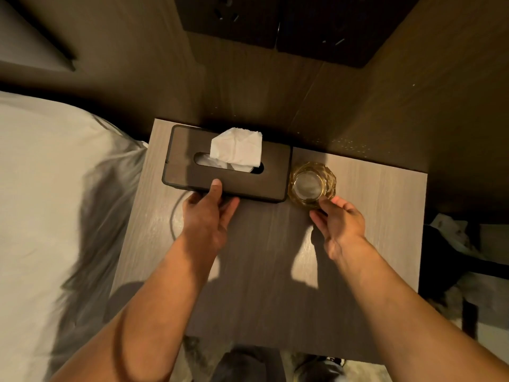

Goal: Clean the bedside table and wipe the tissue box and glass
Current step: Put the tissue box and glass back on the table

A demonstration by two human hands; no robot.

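Head view: left hand (pixel 209 213) grips rigid tissue box (pixel 228 164) near edge; right hand (pixel 337 216) pinches fragile, slippery glass (pixel 312 184) at its rim.

We see a pale wood-grain counter (pixel 371 216); on it sit a dark tissue box (pixel 187 155) and, just beside it, an amber glass (pixel 311 185).

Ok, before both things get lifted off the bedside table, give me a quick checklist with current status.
1. Left hand grips the tissue box, thumb on top, fingers under its near edge: ok.
2. Right hand holds the glass: fingertips touch its near side, full grip cannot tell.
3. Glass empty: looks so, cannot tell for sure.
4. Box and glass apart: not ok, they look to be touching.
5. Loose tissue sticking up: not ok, may catch.
6. Wiping cloth in view: not ok, none seen.
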